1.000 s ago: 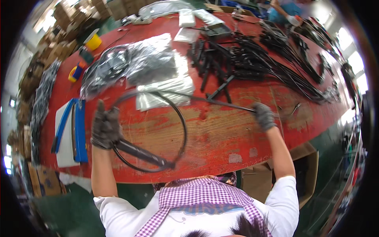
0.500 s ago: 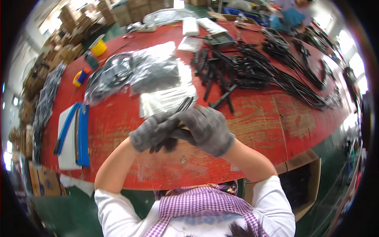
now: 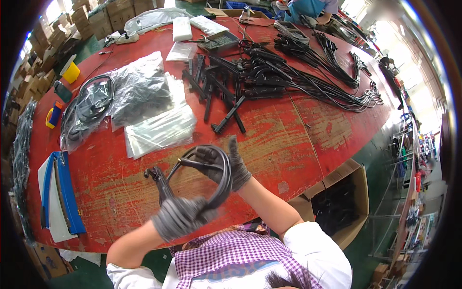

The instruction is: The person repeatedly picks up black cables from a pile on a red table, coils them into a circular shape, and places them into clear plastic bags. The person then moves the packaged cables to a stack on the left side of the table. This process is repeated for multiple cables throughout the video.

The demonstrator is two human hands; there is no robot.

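Observation:
A coil of black cable hangs between my hands above the near part of the table. My left hand, in a grey glove and smeared by motion, is wrapped round the coil's lower side. A thick black end with a small fitting sticks up from that hand. My right hand, also gloved, has its fingers stretched out through the loop and its thumb raised apart; the cable lies across the palm. A thin cable end with a metallic tip crosses the loop in front of the fingers.
Clear plastic bags lie beyond my hands, near bagged cables. Black bar-shaped parts and bundled cables cover the far right. A blue-and-white cutter lies left. An open carton stands below the table's right edge. Another person is beyond.
My hands have moved apart and nearer to me. The black cable coil, mostly hidden before, now shows as an open loop, and my right hand's fingers have straightened. The view has shifted.

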